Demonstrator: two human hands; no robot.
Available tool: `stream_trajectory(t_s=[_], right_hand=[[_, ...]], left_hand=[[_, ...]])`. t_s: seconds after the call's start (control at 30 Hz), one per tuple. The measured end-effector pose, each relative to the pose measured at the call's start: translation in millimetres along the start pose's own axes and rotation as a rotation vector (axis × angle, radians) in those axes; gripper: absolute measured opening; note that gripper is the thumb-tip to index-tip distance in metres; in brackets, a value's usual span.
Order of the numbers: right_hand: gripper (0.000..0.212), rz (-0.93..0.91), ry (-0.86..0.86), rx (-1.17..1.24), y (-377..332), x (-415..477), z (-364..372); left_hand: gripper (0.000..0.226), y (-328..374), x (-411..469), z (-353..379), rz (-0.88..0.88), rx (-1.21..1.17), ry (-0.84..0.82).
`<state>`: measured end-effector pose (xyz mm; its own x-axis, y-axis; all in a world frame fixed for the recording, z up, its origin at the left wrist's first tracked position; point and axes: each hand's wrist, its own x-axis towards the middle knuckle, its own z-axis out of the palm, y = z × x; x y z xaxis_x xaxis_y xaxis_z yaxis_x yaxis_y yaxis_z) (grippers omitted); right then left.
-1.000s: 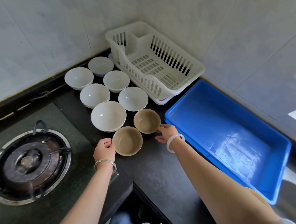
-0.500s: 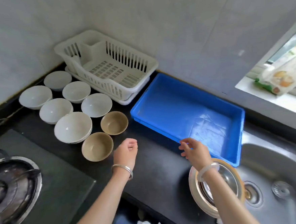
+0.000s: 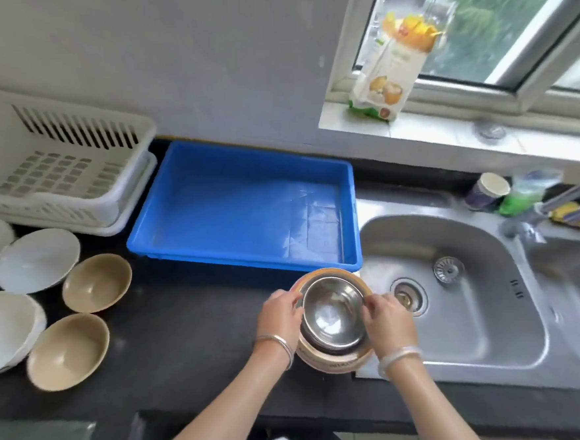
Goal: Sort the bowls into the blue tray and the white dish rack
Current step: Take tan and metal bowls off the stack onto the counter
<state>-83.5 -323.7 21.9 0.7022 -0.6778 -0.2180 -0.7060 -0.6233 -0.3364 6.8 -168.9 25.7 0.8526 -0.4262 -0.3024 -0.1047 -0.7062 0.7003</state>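
A steel bowl [image 3: 333,314] sits nested in a tan-rimmed bowl [image 3: 333,363] at the counter's edge by the sink. My left hand [image 3: 280,315] grips the steel bowl's left rim and my right hand [image 3: 388,323] grips its right rim. The blue tray [image 3: 240,209] lies just behind, with nothing in it. The white dish rack [image 3: 58,167] stands at the far left, also without bowls. Two tan bowls [image 3: 97,283] [image 3: 68,352] and several white bowls [image 3: 37,259] rest on the black counter at the left.
A steel sink [image 3: 458,297] with its drain lies to the right, with a tap [image 3: 568,200], a cup [image 3: 487,192] and a green bottle [image 3: 520,196] behind it. A food bag [image 3: 391,68] stands on the window sill.
The view swung right from the stove to the sink. Both hands left the tan bowls and closed on the rim of the steel bowl.
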Motion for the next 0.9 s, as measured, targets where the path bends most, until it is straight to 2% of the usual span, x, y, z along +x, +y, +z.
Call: stream_trajectory(t_s=[0.13,0.33,0.53,0.63,0.73,0.83,0.9], right_hand=[[0.019,0.042,-0.007,0.024,-4,2,2],[0.009,0.166,-0.039,0.228,0,8,-3],[0.022,0.176,-0.067,0.314,7,8,-9],[0.024,0.213,-0.094,0.475,14,8,-15],[0.026,0.277,-0.070,0.682,27,9,-25],[0.025,0.296,-0.058,0.718,37,10,-33],[0.023,0.299,-0.070,0.717,39,10,-33]], left_hand=[[0.028,4,0,5,0.026,0.058,0.017],[0.026,7,1,5,-0.025,0.003,-0.006],[0.023,5,5,4,-0.106,-0.152,-0.027],[0.023,6,9,1,-0.146,-0.198,-0.063],[0.019,9,12,2,-0.142,-0.160,-0.094],[0.002,14,12,4,-0.087,-0.066,-0.090],[0.013,18,12,7,-0.061,-0.027,-0.079]])
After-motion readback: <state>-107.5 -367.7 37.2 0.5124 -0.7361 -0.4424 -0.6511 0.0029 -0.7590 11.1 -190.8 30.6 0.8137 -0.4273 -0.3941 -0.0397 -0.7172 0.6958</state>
